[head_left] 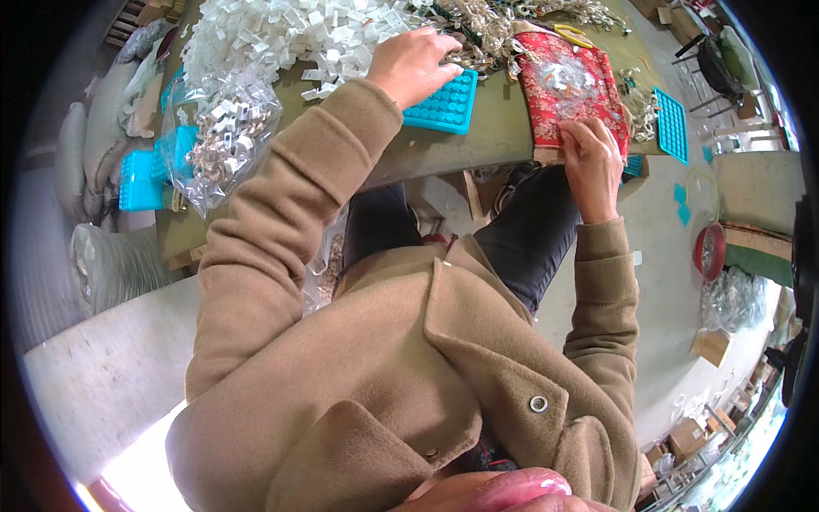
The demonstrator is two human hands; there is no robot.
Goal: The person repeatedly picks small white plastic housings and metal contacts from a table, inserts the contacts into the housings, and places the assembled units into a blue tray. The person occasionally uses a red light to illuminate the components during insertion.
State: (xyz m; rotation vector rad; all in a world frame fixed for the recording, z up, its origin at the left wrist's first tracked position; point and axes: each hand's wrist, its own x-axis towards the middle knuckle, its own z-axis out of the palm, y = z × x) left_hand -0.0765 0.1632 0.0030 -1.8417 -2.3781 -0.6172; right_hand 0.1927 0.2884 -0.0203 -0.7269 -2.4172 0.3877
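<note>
My left hand (416, 65) is above the far part of a blue grid tray (452, 104), its thumb and fingers apart beside a heap of small wired parts (486, 34). Nothing shows between those fingertips. At the near edge of a red floral cloth (546, 107), my right hand (593, 162) has its fingers drawn together in a pinch. Whatever they may hold is too small to make out. Small clear and whitish bits (570, 78) lie on the cloth. A large pile of white plastic pieces (264, 38) spreads across the table to the left.
A clear bag (226, 141) of white pieces sits at the table's left, by stacked blue trays (141, 181). Yellow-handled pliers (572, 36) lie beyond the cloth. Another blue tray (671, 126) is at the right. A red basin (709, 252) stands on the floor.
</note>
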